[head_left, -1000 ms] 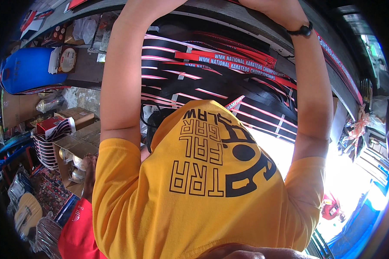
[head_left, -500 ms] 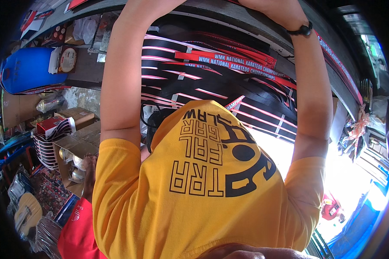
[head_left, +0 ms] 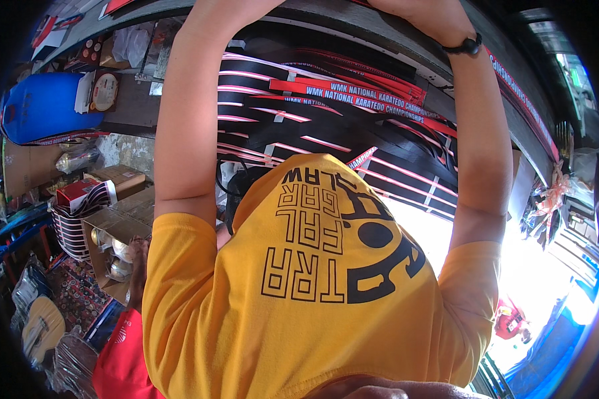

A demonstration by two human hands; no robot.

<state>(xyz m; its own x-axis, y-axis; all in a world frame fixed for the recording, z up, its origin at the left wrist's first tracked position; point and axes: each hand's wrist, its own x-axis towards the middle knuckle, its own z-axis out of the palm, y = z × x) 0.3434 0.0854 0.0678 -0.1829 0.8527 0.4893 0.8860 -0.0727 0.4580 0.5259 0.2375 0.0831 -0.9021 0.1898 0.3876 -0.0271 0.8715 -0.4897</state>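
Head view shows the left hand (head_left: 246,8) and right hand (head_left: 427,16) cut off by the upper edge, so I cannot tell whether their fingers grip anything or lie loose. Red ribbons (head_left: 373,95) with pale lettering lie over black strips (head_left: 353,126) between the bare arms (head_left: 188,120), beyond the yellow shirt (head_left: 379,332).

The yellow T-shirt (head_left: 323,279) bears solid and outlined black lettering; above it, red ribbons (head_left: 373,94) carry white lettering; left of it, a co-worker's sleeve (head_left: 123,356) is red.
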